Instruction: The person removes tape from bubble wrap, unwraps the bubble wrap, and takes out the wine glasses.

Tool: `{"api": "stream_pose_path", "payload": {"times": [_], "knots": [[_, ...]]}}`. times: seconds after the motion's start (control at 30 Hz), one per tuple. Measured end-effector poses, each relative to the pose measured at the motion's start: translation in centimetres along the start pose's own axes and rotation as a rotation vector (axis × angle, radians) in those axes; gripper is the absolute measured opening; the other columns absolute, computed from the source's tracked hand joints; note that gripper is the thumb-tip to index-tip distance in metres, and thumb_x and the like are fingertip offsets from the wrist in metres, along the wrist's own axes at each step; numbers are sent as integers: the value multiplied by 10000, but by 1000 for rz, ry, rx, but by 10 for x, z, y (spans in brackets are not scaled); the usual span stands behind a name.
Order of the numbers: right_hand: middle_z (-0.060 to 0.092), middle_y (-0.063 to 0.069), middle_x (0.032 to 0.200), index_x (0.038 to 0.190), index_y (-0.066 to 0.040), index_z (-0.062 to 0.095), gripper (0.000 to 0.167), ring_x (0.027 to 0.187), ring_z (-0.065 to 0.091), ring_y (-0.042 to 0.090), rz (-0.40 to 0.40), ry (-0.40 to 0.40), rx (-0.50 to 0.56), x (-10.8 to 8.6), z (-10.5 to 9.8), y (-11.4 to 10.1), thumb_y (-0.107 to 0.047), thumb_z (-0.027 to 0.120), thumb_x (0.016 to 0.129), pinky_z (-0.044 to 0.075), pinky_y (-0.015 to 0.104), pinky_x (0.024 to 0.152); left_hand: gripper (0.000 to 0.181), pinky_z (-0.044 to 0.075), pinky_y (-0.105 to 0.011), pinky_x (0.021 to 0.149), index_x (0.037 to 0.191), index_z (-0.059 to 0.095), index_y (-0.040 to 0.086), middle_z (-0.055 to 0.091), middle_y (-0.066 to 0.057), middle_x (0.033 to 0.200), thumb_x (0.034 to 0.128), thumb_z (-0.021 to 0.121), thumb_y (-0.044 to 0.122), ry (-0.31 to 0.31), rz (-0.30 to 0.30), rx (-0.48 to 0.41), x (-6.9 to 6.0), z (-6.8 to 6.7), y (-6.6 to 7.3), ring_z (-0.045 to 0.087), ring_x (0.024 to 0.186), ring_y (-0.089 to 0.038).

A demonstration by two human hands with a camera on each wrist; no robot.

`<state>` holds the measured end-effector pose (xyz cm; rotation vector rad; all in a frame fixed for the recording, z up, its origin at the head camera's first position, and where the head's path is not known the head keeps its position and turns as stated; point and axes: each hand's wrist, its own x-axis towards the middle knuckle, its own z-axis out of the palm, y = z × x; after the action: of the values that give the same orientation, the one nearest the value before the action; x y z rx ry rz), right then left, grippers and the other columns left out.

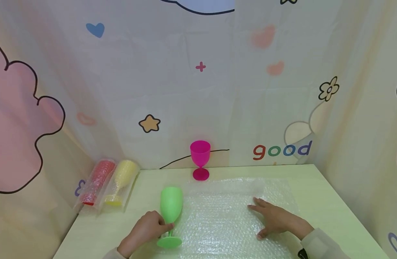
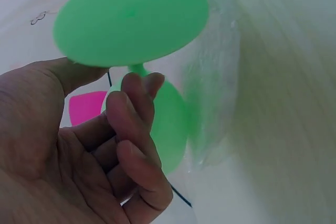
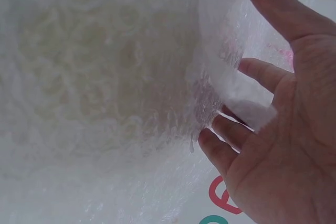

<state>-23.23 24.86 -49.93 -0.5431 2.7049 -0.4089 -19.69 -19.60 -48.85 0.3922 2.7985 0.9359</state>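
A green plastic goblet [image 1: 171,204] is upright at the left edge of a bubble wrap sheet [image 1: 221,219]. My left hand [image 1: 149,227] pinches its stem just above the round foot; the left wrist view shows the fingers curled at the stem beside the green foot [image 2: 131,19]. Across the sheet, my right hand [image 1: 277,217] touches the bubble wrap with its fingers spread. In the right wrist view the extended fingers of the right hand [image 3: 283,108] meet the edge of the wrap [image 3: 131,66].
Behind the sheet stands a magenta goblet [image 1: 200,154] near the back wall. At the left of the table [image 1: 328,201] lie a red goblet [image 1: 99,180] and a yellow goblet [image 1: 122,180], each in bubble wrap. Printed curtains surround the table.
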Motion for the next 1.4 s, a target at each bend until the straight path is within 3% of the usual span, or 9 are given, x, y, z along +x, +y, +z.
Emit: {"api": "stream_pose_path", "payload": {"times": [0.2,0.43,0.6,0.83,1.13,1.4], "knots": [[284,168,1609,1475,-191,446,1015,1469,286,411,15,-12,-4,3,-1,0,-514,856,605,321,628,1121,514,275,-204,409,503,613,101,443,133,424,857,706,463,-6,-13,-62,3,9,-1,374,416,-44],[282,167,1610,1470,-191,453,1003,1470,282,412,10,-22,17,2,-4,-1,-480,868,604,309,623,1131,502,256,-198,412,482,522,167,394,142,432,865,704,436,-14,-34,-91,3,16,-2,332,422,-40],[286,167,1608,1467,-188,458,1000,1469,283,414,-1,-14,19,2,-5,-1,-471,873,602,308,621,1132,497,222,-189,416,466,536,129,357,149,425,881,700,348,-5,-4,-103,2,20,-1,273,417,-26],[288,154,1610,1468,-204,457,1003,1469,287,409,12,-15,13,4,-4,0,-494,867,599,317,630,1122,483,239,-175,421,473,567,98,381,148,432,891,688,307,9,28,-106,1,20,-1,289,424,-23],[286,157,1611,1469,-204,455,1009,1469,288,408,17,-17,1,4,-3,0,-502,866,597,318,632,1121,454,286,-165,428,485,583,118,419,153,455,894,687,287,59,46,-86,-1,14,-2,340,442,-12],[283,152,1613,1472,-212,451,1018,1470,288,406,27,-21,-4,5,-2,0,-512,864,592,322,631,1120,442,280,-170,423,531,607,103,460,118,481,925,661,296,96,37,-143,1,-3,4,336,449,-19]]}}
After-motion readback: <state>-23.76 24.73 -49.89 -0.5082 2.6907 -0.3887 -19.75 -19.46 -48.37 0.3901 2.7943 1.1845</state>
